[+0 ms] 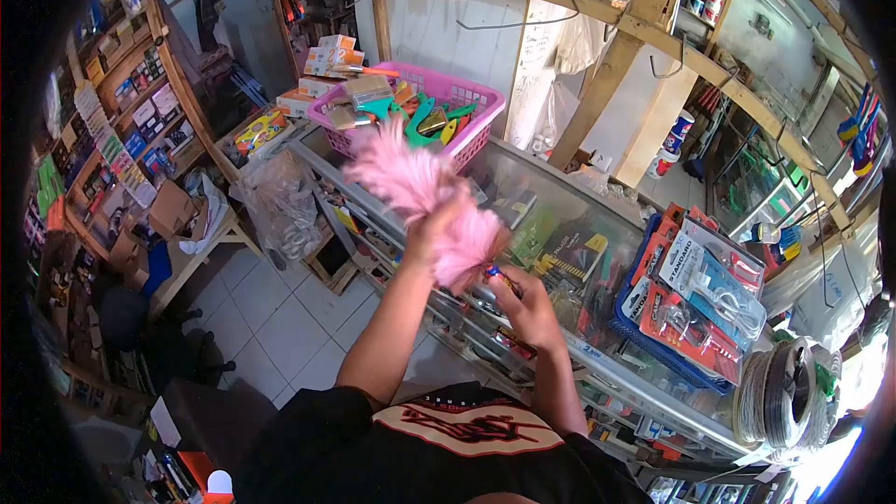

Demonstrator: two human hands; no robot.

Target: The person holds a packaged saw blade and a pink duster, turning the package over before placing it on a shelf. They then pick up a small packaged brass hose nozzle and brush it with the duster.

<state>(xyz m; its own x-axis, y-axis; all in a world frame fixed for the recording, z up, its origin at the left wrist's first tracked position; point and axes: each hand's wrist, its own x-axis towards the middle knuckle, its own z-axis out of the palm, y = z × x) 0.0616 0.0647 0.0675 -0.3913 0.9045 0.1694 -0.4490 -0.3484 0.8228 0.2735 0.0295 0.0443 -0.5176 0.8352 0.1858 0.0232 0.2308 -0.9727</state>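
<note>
A fluffy pink duster (401,168) is held in front of my chest, above the near edge of a glass display counter (597,210). My left hand (434,229) is wrapped round the pink feathers at their middle. Lower and to the right, my right hand (525,306) grips the duster's dark handle (495,273). The feathers' upper end reaches in front of a pink basket (485,98) that holds paint brushes with green handles (425,121).
Packaged goods fill a blue basket (635,317) at the counter's right, beside wire spools (784,392). A wooden frame with metal hooks (737,89) stands behind the counter. Shelves (121,84) line the left, near a wooden bench (201,257). Plastic bags (280,196) hang by the counter's left end.
</note>
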